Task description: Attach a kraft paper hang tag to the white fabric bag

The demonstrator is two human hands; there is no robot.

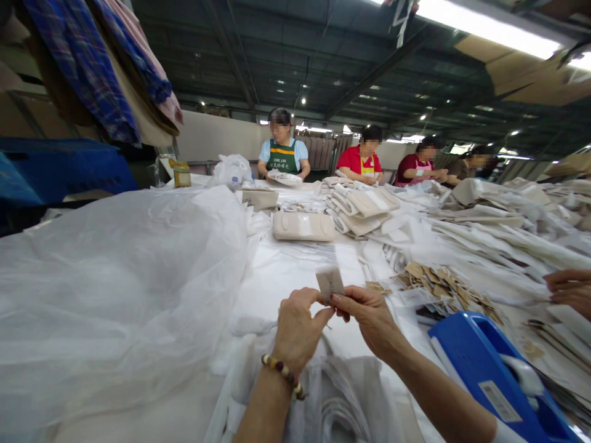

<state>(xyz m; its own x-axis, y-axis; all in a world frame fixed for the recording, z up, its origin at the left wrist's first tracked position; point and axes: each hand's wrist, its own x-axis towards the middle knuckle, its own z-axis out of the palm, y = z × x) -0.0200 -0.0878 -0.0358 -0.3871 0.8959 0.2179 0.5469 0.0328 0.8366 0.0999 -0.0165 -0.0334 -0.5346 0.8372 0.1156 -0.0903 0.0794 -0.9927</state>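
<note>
Both my hands meet over the table, fingertips pinched around the lower edge of a small beige tag (330, 281) with faint dark marks on it. My left hand (300, 323), with a beaded bracelet on the wrist, grips it from the left. From the right, my right hand (367, 314) holds it between thumb and fingers. Below my hands lies a clear plastic bag (344, 394) with pale material inside. Farther back, a beige folded bag-like item (302, 226) with a white band rests on the white surface.
Clear plastic sheeting (138, 289) heaps up at left. Right of my arm stands a blue tag gun-like or dispenser-shaped case (466, 344), near a pile of brown tags (443, 286). Stacked beige items (364, 206) lie behind. A co-worker's hand (572, 289) reaches in at right; several people work opposite.
</note>
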